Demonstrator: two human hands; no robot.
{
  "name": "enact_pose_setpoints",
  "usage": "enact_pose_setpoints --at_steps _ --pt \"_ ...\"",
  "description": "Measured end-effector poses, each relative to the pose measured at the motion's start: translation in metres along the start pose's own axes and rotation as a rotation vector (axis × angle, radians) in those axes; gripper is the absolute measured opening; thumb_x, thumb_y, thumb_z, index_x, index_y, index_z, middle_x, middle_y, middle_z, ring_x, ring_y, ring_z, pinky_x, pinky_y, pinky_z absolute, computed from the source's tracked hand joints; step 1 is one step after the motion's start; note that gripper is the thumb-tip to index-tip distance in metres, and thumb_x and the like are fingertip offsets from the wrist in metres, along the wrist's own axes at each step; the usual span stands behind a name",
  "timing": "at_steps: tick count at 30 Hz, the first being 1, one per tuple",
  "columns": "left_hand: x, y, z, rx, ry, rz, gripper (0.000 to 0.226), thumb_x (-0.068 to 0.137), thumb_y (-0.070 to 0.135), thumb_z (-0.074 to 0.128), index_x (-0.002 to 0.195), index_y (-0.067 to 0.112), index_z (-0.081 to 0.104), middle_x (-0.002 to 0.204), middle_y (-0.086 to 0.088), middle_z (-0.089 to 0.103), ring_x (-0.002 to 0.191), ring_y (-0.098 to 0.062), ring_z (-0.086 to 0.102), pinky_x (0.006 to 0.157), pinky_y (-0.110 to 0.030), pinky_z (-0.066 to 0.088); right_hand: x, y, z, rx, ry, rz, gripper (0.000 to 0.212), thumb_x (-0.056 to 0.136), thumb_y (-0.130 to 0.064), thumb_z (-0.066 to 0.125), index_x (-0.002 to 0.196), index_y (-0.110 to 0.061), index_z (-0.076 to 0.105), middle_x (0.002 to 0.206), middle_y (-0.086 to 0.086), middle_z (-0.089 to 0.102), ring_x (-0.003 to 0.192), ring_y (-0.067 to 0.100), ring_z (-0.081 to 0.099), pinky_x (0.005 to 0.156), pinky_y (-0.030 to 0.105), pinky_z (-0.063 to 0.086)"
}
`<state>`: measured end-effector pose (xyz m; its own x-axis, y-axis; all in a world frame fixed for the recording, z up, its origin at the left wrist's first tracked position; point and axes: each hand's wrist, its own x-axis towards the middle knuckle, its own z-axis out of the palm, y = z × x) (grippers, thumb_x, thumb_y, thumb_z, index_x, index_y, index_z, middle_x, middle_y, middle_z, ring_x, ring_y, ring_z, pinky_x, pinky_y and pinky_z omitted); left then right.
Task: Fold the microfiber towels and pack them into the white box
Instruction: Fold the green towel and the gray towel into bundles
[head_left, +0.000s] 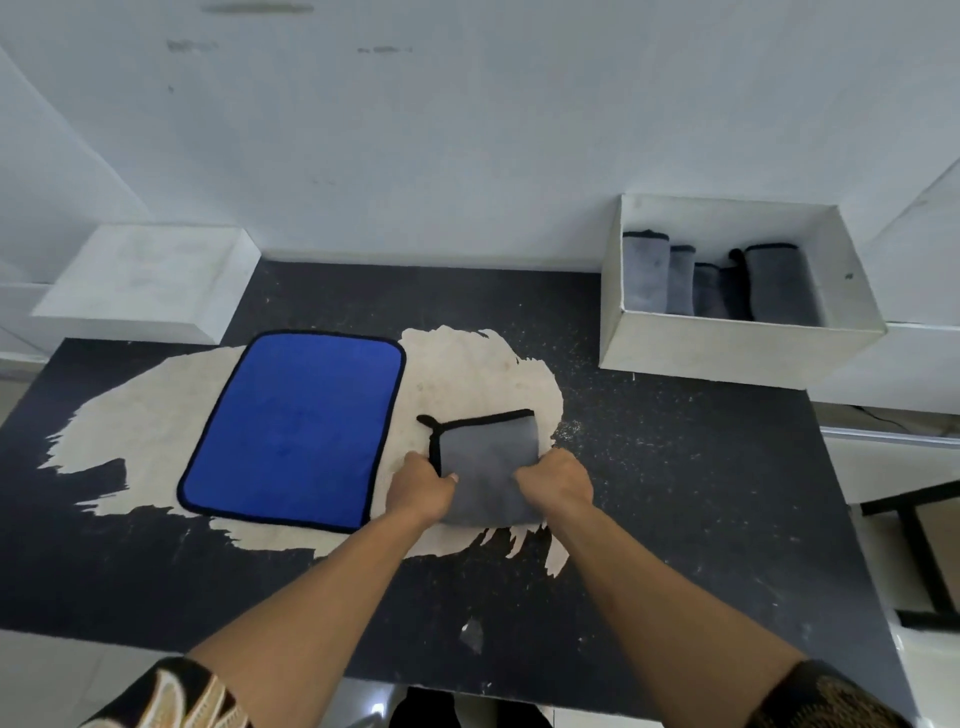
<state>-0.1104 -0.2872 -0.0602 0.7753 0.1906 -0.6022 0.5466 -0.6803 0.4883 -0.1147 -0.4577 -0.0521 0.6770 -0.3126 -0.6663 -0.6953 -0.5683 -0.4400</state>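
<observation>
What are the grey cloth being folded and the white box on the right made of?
Grey towel: soft, matte, fuzzy fabric with black sewn edging, likely microfiber. White box: thin, stiff, matte white walls with scuffs; probably cardboard or painted board, hard to tell which.

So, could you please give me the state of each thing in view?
grey towel: folded small, lying on the table
blue towel: spread flat, unfolded
white box: open, holding packed towels
left hand: grips grey towel
right hand: grips grey towel
</observation>
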Motion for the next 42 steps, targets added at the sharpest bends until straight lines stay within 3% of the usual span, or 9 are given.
enact_pose_setpoints --at_steps 6,11,17,21,25,28,32,37,42 --pt "-0.024 0.021 0.034 0.114 0.009 0.038 0.046 0.090 0.032 0.063 0.126 0.012 0.041 0.116 -0.006 0.060 0.098 -0.022 0.061 0.080 -0.036 0.055 0.002 0.030 -0.027 -0.004 0.035 0.025 0.036 0.086 -0.026 0.061 0.117 -0.009 0.057 0.114 0.010 0.063 0.102 0.028 0.062 0.070 0.032 0.044" --pt "-0.032 0.041 0.042 0.383 0.264 0.188 0.054 0.086 0.033 0.071 0.127 0.017 0.041 0.125 -0.006 0.049 0.109 -0.025 0.054 0.085 -0.036 0.051 0.003 0.039 -0.032 -0.020 0.079 -0.041 0.031 0.087 -0.029 0.064 0.113 -0.014 0.060 0.110 0.006 0.065 0.099 0.025 0.062 0.070 0.031 0.044" --pt "-0.018 0.081 0.049 0.210 -0.034 0.244 0.026 0.096 0.031 0.057 0.111 0.012 0.065 0.106 -0.002 0.069 0.104 -0.023 0.064 0.083 -0.028 0.047 -0.001 0.046 -0.029 -0.033 0.093 -0.078 0.035 0.088 -0.027 0.067 0.118 -0.016 0.055 0.114 0.007 0.064 0.104 0.025 0.061 0.072 0.031 0.043" --pt "-0.007 0.098 0.056 0.154 -0.101 0.116 0.047 0.088 0.050 0.057 0.096 0.005 0.069 0.088 -0.010 0.073 0.088 -0.027 0.070 0.085 -0.038 0.056 -0.004 0.049 -0.029 -0.017 0.107 -0.154 0.031 0.089 -0.024 0.062 0.117 -0.015 0.053 0.112 0.008 0.065 0.103 0.028 0.061 0.073 0.031 0.042" --pt "-0.010 0.114 0.059 0.173 -0.120 0.036 0.045 0.082 0.059 0.064 0.077 0.014 0.059 0.078 -0.006 0.070 0.078 -0.022 0.070 0.085 -0.035 0.058 -0.008 0.051 -0.028 -0.016 0.087 -0.246 0.038 0.088 -0.017 0.057 0.125 -0.017 0.048 0.108 0.009 0.066 0.102 0.030 0.062 0.071 0.032 0.043" --pt "-0.011 0.123 0.062 0.227 -0.109 0.018 0.056 0.076 0.068 0.066 0.086 0.012 0.067 0.079 -0.005 0.071 0.075 -0.021 0.069 0.081 -0.034 0.059 -0.012 0.053 -0.027 -0.012 0.131 -0.336 0.048 0.089 -0.014 0.053 0.136 -0.019 0.048 0.113 0.009 0.066 0.105 0.030 0.062 0.076 0.033 0.045" --pt "-0.009 0.128 0.067 0.330 -0.081 0.029 0.062 0.071 0.071 0.067 0.094 0.014 0.066 0.088 -0.005 0.072 0.079 -0.022 0.069 0.079 -0.034 0.058 -0.015 0.057 -0.026 -0.081 0.194 -0.429 0.036 0.094 -0.019 0.048 0.130 -0.020 0.054 0.104 0.009 0.061 0.097 0.032 0.060 0.071 0.034 0.042" --pt "-0.012 0.130 0.068 0.438 -0.017 0.087 0.034 0.081 0.048 0.062 0.088 0.014 0.063 0.090 -0.005 0.071 0.084 -0.024 0.069 0.077 -0.033 0.059 -0.021 0.061 -0.023 -0.147 0.242 -0.482 0.025 0.098 -0.025 0.046 0.117 -0.020 0.061 0.092 0.002 0.046 0.077 0.027 0.052 0.065 0.033 0.035" --pt "-0.005 0.117 0.055 0.163 -0.046 0.051 0.028 0.098 0.031 0.046 0.087 0.009 0.058 0.082 -0.011 0.064 0.072 -0.025 0.066 0.064 -0.032 0.057 -0.036 0.059 -0.016 -0.161 0.345 -0.509 0.022 0.090 -0.025 0.058 0.110 -0.018 0.054 0.105 0.002 0.057 0.092 0.026 0.060 0.068 0.032 0.041"
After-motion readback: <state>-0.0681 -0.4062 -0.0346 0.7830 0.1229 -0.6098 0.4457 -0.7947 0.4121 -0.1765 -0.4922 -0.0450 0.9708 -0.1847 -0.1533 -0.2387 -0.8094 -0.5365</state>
